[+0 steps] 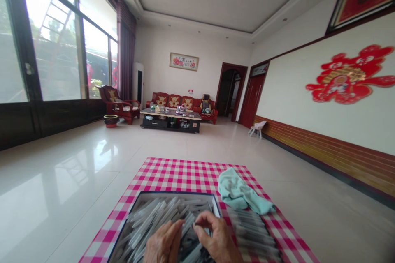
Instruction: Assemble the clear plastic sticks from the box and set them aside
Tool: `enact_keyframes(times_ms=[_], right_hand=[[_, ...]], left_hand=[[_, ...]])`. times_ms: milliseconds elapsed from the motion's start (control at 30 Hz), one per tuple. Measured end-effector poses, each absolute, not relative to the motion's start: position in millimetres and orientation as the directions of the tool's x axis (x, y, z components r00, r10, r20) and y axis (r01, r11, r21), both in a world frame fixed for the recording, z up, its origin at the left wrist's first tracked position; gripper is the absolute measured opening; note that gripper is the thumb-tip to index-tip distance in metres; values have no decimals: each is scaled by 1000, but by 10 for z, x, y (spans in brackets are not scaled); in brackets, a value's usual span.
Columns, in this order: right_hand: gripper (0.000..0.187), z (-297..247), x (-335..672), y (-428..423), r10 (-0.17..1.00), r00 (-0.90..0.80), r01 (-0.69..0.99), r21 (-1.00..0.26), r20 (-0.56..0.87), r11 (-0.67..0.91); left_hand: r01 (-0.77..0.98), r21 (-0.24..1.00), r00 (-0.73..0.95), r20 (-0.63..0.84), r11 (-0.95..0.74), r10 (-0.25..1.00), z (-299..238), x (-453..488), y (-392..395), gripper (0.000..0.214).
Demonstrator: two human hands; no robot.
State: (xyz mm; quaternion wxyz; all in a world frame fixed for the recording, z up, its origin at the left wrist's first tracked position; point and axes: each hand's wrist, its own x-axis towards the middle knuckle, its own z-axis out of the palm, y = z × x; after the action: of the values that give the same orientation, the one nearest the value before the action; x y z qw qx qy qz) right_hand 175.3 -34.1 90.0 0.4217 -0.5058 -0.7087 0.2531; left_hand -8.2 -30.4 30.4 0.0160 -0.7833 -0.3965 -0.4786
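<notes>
My left hand (165,241) is over the box, its thumb and fingers pressed together. Whatever sits between those fingertips is too blurred to make out. Close by on the right, my right hand (217,238) pinches a small dark piece (195,224) between thumb and forefinger. Beneath both hands a shallow box with a dark blue rim (175,192) holds a heap of clear plastic tubes (154,218), some with dark parts. Beside the box, on the right, more clear tubes (254,234) lie side by side in a row, smeared by motion.
A pink-and-white checked cloth (185,172) covers the table. A crumpled turquoise cloth (237,191) lies behind the tube row. Farther off stand a low coffee table (169,121), a wooden sofa (174,100), an armchair (119,104), a flowerpot (111,121) and a small chair (258,128).
</notes>
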Motion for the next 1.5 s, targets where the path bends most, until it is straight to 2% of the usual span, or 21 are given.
enact_keyframes(times_ms=[133, 200, 367, 600, 700, 800, 967, 1133, 1500], right_hand=[[2, 628, 1678, -274, 918, -60, 390, -837, 392, 383], [2, 500, 1674, -244, 909, -31, 346, -848, 417, 401], [10, 320, 1663, -228, 908, 44, 256, -883, 417, 393], [24, 418, 1591, -295, 908, 80, 218, -896, 411, 387], [29, 447, 1526, -299, 946, 118, 55, -953, 302, 297], [31, 411, 1462, -286, 955, 143, -88, -958, 258, 272], [35, 277, 1441, -271, 952, 212, -31, -972, 220, 231], [41, 220, 1462, -282, 957, 208, -29, -977, 199, 210], [36, 291, 1447, -307, 910, 171, 193, -918, 378, 346]], left_hand=[[700, 219, 303, 770, -679, 561, 276, -69, -287, 24], [705, 203, 302, 781, -679, 547, 251, -49, -266, 25], [701, 235, 256, 798, -674, 545, 164, 4, -196, 28], [669, 282, 235, 797, -688, 556, 15, 30, -136, 28], [661, 295, 223, 801, -690, 556, -24, 28, -124, 27], [651, 301, 208, 812, -697, 545, -22, 19, -122, 25], [644, 311, 214, 804, -699, 554, 55, -17, -163, 20], [650, 315, 247, 773, -691, 584, 122, -45, -217, 18], [658, 310, 232, 784, -686, 576, 92, -7, -209, 20]])
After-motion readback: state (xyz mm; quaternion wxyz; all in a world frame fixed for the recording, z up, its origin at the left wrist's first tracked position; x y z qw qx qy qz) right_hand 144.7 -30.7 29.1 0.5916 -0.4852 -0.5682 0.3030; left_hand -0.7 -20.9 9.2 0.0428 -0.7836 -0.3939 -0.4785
